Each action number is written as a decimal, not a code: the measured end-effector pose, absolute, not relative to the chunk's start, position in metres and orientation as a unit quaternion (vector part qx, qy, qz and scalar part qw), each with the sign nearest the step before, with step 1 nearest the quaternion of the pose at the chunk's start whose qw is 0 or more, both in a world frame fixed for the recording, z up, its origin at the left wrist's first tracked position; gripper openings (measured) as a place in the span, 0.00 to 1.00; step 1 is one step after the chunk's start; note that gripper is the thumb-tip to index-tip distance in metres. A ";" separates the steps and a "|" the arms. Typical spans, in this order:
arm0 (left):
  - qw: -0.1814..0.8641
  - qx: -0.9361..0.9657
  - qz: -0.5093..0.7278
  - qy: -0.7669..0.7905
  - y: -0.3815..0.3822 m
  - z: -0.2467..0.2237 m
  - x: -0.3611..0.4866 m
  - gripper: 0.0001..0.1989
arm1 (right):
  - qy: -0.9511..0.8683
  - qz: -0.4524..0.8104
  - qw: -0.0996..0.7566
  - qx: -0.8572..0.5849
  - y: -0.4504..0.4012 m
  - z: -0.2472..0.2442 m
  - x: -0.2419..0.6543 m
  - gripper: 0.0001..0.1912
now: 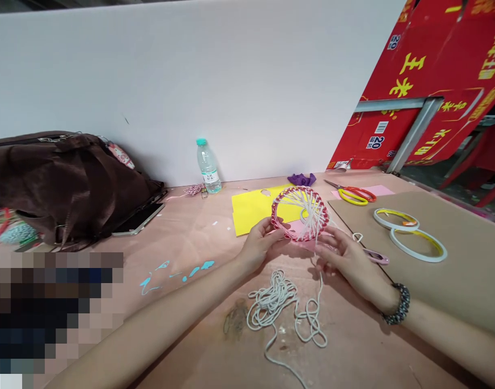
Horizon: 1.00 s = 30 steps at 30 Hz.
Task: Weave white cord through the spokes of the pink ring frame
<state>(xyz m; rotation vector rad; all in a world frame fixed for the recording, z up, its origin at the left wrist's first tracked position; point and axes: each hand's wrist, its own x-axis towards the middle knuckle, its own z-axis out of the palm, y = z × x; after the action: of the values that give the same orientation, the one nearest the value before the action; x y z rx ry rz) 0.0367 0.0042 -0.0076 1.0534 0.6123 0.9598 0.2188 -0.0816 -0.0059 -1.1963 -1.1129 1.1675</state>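
A round hoop wrapped in red and white (275, 208) is held up over the table, with white strands strung across its inside, densest at the right. My left hand (263, 243) grips the hoop's lower left edge between thumb and fingers. At its lower right is my right hand (344, 259), thumb and fingers closed around the white cord (321, 281) that hangs from the hoop. This cord runs down to a loose, tangled heap (275, 294) on the table in front of me. Part of the right fingertips is hard to make out.
Yellow paper (247, 208) lies behind the hoop. To the right are scissors (354, 195), two white rings (419, 246) and a pink hair clip (377, 256) near brown cardboard (466, 286). A water bottle (208, 167), brown bag (69, 183) and phone (140, 220) stand or lie left.
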 end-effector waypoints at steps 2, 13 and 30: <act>0.706 0.470 0.455 0.272 0.005 -0.008 0.037 0.16 | -0.483 0.503 0.498 -0.516 -0.088 -0.006 0.215 0.22; 0.696 0.427 0.498 0.294 0.011 -0.011 0.036 0.17 | -0.917 0.009 0.296 -0.268 -0.144 -0.001 0.203 0.04; 0.669 0.477 0.498 0.277 0.003 -0.009 0.037 0.16 | -0.564 0.441 0.474 -0.513 -0.108 0.002 0.207 0.20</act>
<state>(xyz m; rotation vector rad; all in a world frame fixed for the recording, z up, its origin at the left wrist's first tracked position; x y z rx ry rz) 0.0365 0.0030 -0.0086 1.0754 0.6243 1.1240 0.2075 -0.1076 0.0017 -1.2560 -1.3796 1.0777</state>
